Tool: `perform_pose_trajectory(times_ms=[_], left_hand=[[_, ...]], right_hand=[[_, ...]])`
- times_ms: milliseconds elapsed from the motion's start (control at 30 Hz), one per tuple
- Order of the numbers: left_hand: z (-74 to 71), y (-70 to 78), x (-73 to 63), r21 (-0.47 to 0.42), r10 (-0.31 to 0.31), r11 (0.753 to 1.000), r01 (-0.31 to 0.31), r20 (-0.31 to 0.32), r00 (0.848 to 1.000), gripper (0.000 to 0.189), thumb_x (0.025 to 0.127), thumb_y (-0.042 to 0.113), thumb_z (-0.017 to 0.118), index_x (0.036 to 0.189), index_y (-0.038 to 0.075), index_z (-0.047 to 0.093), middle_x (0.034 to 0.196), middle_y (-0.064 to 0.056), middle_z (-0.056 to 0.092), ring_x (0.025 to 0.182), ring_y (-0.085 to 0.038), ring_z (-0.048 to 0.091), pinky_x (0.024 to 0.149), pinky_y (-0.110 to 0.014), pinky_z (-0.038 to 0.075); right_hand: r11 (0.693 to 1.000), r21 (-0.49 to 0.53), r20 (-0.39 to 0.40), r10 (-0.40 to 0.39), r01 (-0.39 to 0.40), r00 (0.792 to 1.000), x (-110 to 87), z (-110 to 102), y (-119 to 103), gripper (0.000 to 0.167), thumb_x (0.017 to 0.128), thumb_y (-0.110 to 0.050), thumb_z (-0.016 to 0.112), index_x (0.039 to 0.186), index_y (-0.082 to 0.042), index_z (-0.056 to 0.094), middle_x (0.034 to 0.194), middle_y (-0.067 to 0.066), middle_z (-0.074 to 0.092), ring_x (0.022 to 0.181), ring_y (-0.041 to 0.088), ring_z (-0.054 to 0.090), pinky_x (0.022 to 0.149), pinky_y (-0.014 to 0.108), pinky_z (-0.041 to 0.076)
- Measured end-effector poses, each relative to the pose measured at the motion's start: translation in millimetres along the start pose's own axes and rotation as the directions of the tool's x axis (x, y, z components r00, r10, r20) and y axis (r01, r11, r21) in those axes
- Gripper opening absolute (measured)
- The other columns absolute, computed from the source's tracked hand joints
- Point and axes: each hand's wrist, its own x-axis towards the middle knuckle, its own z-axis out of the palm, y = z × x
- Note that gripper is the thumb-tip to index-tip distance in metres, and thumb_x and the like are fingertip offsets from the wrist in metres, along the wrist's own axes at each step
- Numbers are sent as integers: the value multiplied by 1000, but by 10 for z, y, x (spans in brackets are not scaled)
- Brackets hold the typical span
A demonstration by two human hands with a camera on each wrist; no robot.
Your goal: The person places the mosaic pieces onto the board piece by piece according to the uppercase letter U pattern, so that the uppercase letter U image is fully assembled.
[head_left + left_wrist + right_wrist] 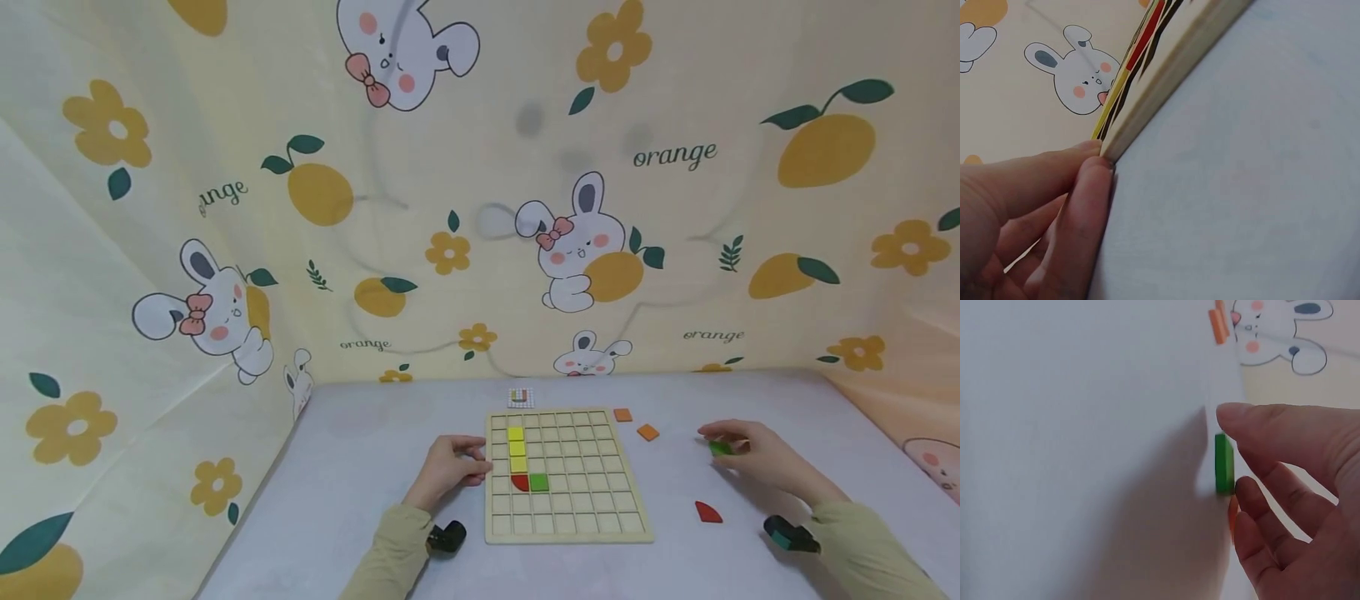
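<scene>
A pale wooden grid board (592,500) lies on the table. Its left edge is pinched by my left hand (450,468), seen close at a corner in the left wrist view. In the grid, several yellow square tiles (517,448) form a column, a red quarter-circle tile (519,482) sits below them, and a green square tile (539,482) is to its right. To the right of the board my right hand (761,457) holds another green tile (1225,464) between thumb and fingers, low over the tabletop.
Two orange square tiles (622,414) lie beyond the board's right side. A loose red quarter-circle tile (708,512) is nearer me. Behind the board lies a small pattern card (521,397). A printed cloth (450,167) hangs at the back and sides.
</scene>
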Motion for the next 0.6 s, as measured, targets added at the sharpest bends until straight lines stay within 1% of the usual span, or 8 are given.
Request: perform_pose_trajectory(times_ms=[133,200,267,367,500,600], left_hand=[[6,13,9,8,3,1000,-3,0,1000,49,74,-1,79,120,0,64,86,-8,63,60,-13,64,58,-29,59],[5,7,15,12,4,1000,-4,1,1000,48,75,-1,79,120,0,64,86,-7,63,60,-13,64,58,-29,59],[1,6,18,8,7,1000,-7,3,1000,48,75,0,80,120,0,64,86,-7,63,60,-13,64,58,-29,59],[-4,7,14,5,7,1000,-7,3,1000,48,74,-1,80,120,0,64,86,-7,63,60,-13,64,58,-29,59],[-8,6,10,3,2,1000,-2,6,1000,48,74,-1,80,120,0,64,85,-7,63,60,-13,64,58,-29,59],[-6,4,14,4,0,1000,0,7,1000,49,75,-1,79,120,0,64,86,-7,63,61,-13,65,58,-29,59]], right_hand=[[999,-18,6,29,-29,1000,-12,-32,66,46,81,-12,76,122,1,60,119,18,62,105,33,56,82,36,52],[999,-28,5,31,-31,1000,-22,-48,88,44,81,-9,75,121,3,60,119,20,61,107,36,56,84,42,51],[999,-42,4,25,-25,1000,-32,-67,105,43,82,-8,74,120,3,60,119,21,61,108,38,55,85,44,52],[998,-49,4,28,-28,1000,-49,-91,111,41,82,-7,73,119,4,60,119,23,60,109,40,54,84,44,53],[998,-54,10,38,-37,999,-66,-106,112,37,84,-5,71,118,3,61,119,23,59,108,39,54,81,38,54],[998,-57,15,38,-38,999,-71,-111,111,33,85,-4,70,116,3,63,117,22,59,106,39,55,79,37,54]])
